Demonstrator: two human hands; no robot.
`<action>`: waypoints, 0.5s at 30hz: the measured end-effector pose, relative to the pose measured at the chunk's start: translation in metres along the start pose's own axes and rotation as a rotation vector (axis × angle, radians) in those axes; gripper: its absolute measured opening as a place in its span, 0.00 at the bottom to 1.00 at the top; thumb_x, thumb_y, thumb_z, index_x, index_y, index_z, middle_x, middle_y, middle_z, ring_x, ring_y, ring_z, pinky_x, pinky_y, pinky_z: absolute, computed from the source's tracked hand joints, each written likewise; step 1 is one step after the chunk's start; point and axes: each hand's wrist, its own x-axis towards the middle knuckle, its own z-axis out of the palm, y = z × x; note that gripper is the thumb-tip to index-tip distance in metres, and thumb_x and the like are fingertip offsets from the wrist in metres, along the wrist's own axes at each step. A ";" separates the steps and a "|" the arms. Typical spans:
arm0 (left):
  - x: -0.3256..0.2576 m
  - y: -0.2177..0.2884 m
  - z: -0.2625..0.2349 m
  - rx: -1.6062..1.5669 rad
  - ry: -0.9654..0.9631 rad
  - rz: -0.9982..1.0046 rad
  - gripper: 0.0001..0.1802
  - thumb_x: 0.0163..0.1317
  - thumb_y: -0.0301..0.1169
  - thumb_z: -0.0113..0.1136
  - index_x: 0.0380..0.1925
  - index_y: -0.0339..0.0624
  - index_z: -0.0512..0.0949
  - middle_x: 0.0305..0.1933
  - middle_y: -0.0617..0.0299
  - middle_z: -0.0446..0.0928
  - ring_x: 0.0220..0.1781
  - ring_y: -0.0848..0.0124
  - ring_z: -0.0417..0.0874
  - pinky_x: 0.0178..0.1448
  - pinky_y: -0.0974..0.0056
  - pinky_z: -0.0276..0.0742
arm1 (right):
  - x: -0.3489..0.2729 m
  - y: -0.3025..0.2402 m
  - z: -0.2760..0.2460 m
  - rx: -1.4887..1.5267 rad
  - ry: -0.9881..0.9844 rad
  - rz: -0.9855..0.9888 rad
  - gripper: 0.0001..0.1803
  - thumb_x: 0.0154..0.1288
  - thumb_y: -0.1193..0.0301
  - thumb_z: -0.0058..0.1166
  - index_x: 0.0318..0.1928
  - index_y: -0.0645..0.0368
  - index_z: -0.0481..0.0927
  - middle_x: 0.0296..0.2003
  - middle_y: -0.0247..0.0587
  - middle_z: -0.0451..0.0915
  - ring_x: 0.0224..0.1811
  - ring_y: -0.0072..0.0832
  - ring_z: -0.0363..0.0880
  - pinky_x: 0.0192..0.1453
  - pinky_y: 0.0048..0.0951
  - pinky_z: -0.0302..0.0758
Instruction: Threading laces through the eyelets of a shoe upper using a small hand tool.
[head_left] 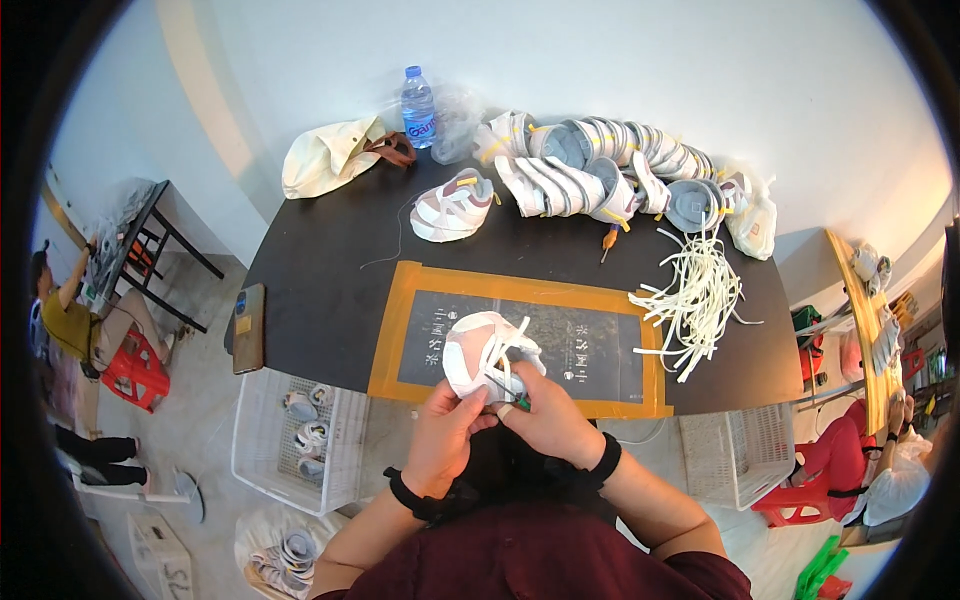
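Note:
A small white and pink shoe upper point(474, 345) is held up over the near edge of the dark table. My left hand point(446, 430) closes round its lower left side, the thumb pressed against it. My right hand point(545, 412) is closed at its right side, fingers by the opening. A pale shoelace point(514, 346) sticks up from the upper's front. Something small and green shows at my right fingers; its kind is hidden. Beyond lies another single shoe upper point(452, 207) with a yellow tag. A bundle of pale laces point(692, 300) hangs toward the table's right edge.
Rows of nested shoe uppers point(560, 187) fill the table's back, near a water bottle point(418, 110) and a cream bag point(330, 160). A phone point(249, 328) lies at the left edge. White crates point(345, 450) stand below. Other people sit at tables to both sides.

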 end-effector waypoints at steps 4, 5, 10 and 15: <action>0.001 -0.002 -0.002 -0.026 0.018 0.042 0.13 0.68 0.27 0.59 0.52 0.45 0.76 0.47 0.65 0.81 0.45 0.77 0.81 0.46 0.69 0.79 | -0.004 0.005 0.002 0.004 0.027 0.015 0.27 0.59 0.75 0.53 0.60 0.63 0.69 0.47 0.61 0.79 0.52 0.54 0.79 0.53 0.40 0.75; 0.004 -0.003 -0.006 -0.014 0.007 0.072 0.12 0.68 0.27 0.59 0.51 0.44 0.76 0.47 0.65 0.81 0.44 0.77 0.81 0.45 0.70 0.78 | -0.006 0.003 0.001 0.003 0.022 0.016 0.27 0.59 0.75 0.53 0.60 0.63 0.69 0.47 0.61 0.79 0.52 0.54 0.79 0.53 0.40 0.75; 0.001 0.002 0.001 -0.065 0.017 0.013 0.12 0.68 0.25 0.58 0.50 0.43 0.77 0.46 0.66 0.81 0.42 0.78 0.80 0.43 0.72 0.76 | -0.012 -0.001 -0.008 -0.075 0.115 -0.030 0.24 0.58 0.80 0.50 0.58 0.64 0.74 0.46 0.48 0.80 0.50 0.31 0.79 0.55 0.30 0.74; 0.007 -0.005 -0.011 -0.022 -0.084 -0.038 0.15 0.67 0.24 0.56 0.53 0.42 0.75 0.49 0.64 0.80 0.45 0.75 0.81 0.44 0.69 0.81 | -0.009 -0.002 -0.013 0.138 0.038 0.011 0.21 0.60 0.78 0.52 0.55 0.64 0.77 0.48 0.51 0.80 0.50 0.35 0.80 0.54 0.31 0.74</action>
